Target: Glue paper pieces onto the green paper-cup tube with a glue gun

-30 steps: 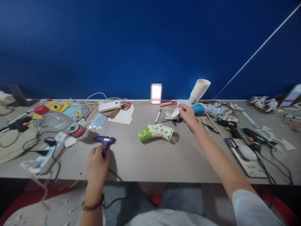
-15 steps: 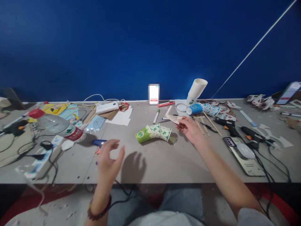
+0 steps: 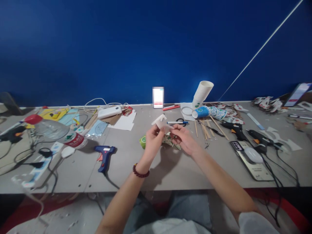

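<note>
A white paper piece [image 3: 161, 121] is held up between my two hands over the middle of the table. My left hand [image 3: 155, 138] pinches its left side, with a beaded bracelet at the wrist. The fingers of my right hand [image 3: 183, 138] are closed on its right edge. Below and behind the hands lies a green, curved string of joined paper cups [image 3: 142, 142], mostly covered by them. A blue hot glue gun [image 3: 105, 156] rests on its side to the left of my left hand.
Pens [image 3: 177, 123], a stack of paper cups [image 3: 203, 92], a blue cup string [image 3: 202, 112] and wooden sticks [image 3: 206, 130] lie behind and right. A phone [image 3: 252, 161] and black glue guns [image 3: 265, 139] are at right. A bottle [image 3: 56, 130] and power strip [image 3: 45, 165] stand left.
My left hand has moved right from beside the glue gun and closed on the paper piece. My right hand has brought the paper left, over the green cup string.
</note>
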A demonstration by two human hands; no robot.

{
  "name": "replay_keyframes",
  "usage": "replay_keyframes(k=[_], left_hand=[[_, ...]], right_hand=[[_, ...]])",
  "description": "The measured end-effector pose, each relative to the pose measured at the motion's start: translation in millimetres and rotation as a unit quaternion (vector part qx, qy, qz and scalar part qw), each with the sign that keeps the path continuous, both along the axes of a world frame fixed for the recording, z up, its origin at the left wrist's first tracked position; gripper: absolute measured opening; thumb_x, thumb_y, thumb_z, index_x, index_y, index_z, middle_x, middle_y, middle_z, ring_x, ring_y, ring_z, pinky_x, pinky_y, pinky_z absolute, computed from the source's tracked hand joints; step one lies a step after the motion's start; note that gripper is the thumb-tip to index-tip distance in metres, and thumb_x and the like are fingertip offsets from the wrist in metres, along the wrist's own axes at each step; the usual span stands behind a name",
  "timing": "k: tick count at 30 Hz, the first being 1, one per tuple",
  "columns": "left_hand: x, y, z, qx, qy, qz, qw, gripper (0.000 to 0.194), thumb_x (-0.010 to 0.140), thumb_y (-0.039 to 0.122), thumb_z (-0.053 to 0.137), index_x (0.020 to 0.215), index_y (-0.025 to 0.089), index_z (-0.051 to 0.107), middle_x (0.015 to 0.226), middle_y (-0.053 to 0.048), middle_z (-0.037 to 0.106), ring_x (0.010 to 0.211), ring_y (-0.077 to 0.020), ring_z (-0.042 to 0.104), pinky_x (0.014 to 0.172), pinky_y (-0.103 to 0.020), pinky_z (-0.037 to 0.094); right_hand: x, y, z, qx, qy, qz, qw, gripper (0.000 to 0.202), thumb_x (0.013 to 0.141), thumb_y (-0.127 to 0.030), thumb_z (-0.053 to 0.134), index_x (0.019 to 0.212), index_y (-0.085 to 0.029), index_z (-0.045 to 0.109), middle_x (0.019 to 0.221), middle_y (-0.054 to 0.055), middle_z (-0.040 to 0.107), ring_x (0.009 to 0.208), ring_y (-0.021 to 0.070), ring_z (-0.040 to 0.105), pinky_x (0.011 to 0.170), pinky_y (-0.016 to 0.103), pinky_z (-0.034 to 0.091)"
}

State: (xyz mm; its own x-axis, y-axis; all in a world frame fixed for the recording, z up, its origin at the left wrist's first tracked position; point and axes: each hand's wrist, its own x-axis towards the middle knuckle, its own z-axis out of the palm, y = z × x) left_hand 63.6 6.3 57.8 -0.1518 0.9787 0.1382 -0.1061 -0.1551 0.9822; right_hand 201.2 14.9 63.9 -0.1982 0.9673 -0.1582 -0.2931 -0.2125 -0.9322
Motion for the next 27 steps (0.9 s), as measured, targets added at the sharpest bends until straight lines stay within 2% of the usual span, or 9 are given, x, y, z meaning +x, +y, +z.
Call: replay_keyframes(k=[3, 6, 8, 9, 13, 15, 18, 23, 27], left_hand=[[-5.7, 0.7, 0.6, -0.008, -0.013, 0.021, 1.000, 0.019, 0.075, 0.034, 0.065, 0.070, 0.016, 0.060, 0.054, 0.004, 0.052, 0.047, -0.0070, 0.046, 0.047, -0.019, 0.036], [-16.1, 4.3, 2.8, -0.030, -0.015, 0.018, 0.999, 0.018, 0.074, 0.033, 0.063, 0.069, 0.016, 0.058, 0.051, 0.005, 0.052, 0.041, -0.0071, 0.047, 0.042, -0.018, 0.034], [-23.7, 7.9, 3.8, -0.036, -0.005, 0.020, 0.999, 0.018, 0.073, 0.033, 0.064, 0.071, 0.017, 0.058, 0.050, 0.005, 0.053, 0.039, -0.0078, 0.049, 0.040, -0.018, 0.035], [-27.0, 9.8, 3.8, -0.035, 0.001, 0.020, 0.999, 0.018, 0.073, 0.034, 0.065, 0.071, 0.017, 0.059, 0.049, 0.005, 0.053, 0.039, -0.0080, 0.050, 0.040, -0.018, 0.035], [-33.4, 16.4, -0.8, -0.029, 0.008, -0.002, 1.000, 0.022, 0.072, 0.037, 0.066, 0.072, 0.017, 0.057, 0.047, 0.006, 0.052, 0.037, -0.0085, 0.052, 0.039, -0.018, 0.035], [-33.2, 17.6, -5.2, -0.031, -0.001, -0.010, 0.999, 0.025, 0.071, 0.040, 0.067, 0.073, 0.018, 0.057, 0.048, 0.006, 0.053, 0.038, -0.0092, 0.053, 0.039, -0.019, 0.037], [-32.9, 16.7, -10.7, -0.039, -0.018, -0.004, 0.999, 0.026, 0.071, 0.041, 0.067, 0.074, 0.018, 0.057, 0.050, 0.006, 0.055, 0.038, -0.0087, 0.053, 0.041, -0.019, 0.039], [-37.2, 15.1, -13.5, -0.047, -0.026, 0.022, 0.998, 0.024, 0.071, 0.039, 0.065, 0.071, 0.017, 0.055, 0.048, 0.006, 0.054, 0.037, -0.0069, 0.049, 0.039, -0.018, 0.035], [-38.3, 16.2, -17.2, -0.050, -0.019, 0.058, 0.997, 0.020, 0.070, 0.035, 0.064, 0.070, 0.017, 0.055, 0.047, 0.008, 0.051, 0.035, -0.0061, 0.044, 0.038, -0.018, 0.035]], right_hand=[[21.9, 16.5, -5.3, 0.101, -0.167, -0.001, 0.981, 0.025, 0.070, -0.037, 0.069, 0.088, -0.021, 0.061, 0.077, 0.000, 0.062, 0.054, 0.0111, 0.051, 0.051, 0.026, 0.045], [52.9, 41.6, -16.5, 0.227, -0.382, -0.088, 0.892, 0.017, 0.077, -0.031, 0.060, 0.089, -0.020, 0.064, 0.089, 0.006, 0.066, 0.076, 0.0189, 0.060, 0.069, 0.033, 0.049], [72.5, 59.0, -27.8, 0.257, -0.484, -0.111, 0.829, 0.016, 0.079, -0.025, 0.055, 0.089, -0.019, 0.066, 0.093, 0.008, 0.069, 0.082, 0.0222, 0.062, 0.078, 0.037, 0.048], [80.7, 66.8, -34.0, 0.255, -0.512, -0.114, 0.812, 0.017, 0.080, -0.022, 0.052, 0.090, -0.019, 0.066, 0.094, 0.009, 0.070, 0.084, 0.0229, 0.062, 0.080, 0.037, 0.048], [97.7, 86.8, -53.0, 0.259, -0.583, -0.053, 0.768, 0.025, 0.083, -0.017, 0.050, 0.101, -0.017, 0.068, 0.107, 0.011, 0.070, 0.098, 0.0241, 0.063, 0.089, 0.036, 0.046], [98.3, 90.8, -56.1, 0.284, -0.615, -0.014, 0.736, 0.027, 0.084, -0.017, 0.054, 0.107, -0.017, 0.067, 0.114, 0.012, 0.069, 0.106, 0.0250, 0.060, 0.095, 0.036, 0.043], [94.7, 94.3, -53.8, 0.298, -0.654, 0.030, 0.695, 0.021, 0.085, -0.018, 0.056, 0.101, -0.016, 0.070, 0.109, 0.011, 0.070, 0.105, 0.0257, 0.060, 0.094, 0.035, 0.043], [84.5, 109.1, -46.9, 0.280, -0.681, -0.004, 0.677, 0.023, 0.091, -0.019, 0.050, 0.102, -0.017, 0.070, 0.106, 0.010, 0.071, 0.101, 0.0230, 0.061, 0.088, 0.031, 0.044], [74.2, 128.5, -47.4, 0.268, -0.702, -0.029, 0.659, 0.027, 0.091, -0.019, 0.047, 0.102, -0.014, 0.071, 0.106, 0.014, 0.070, 0.103, 0.0275, 0.059, 0.088, 0.036, 0.043]])
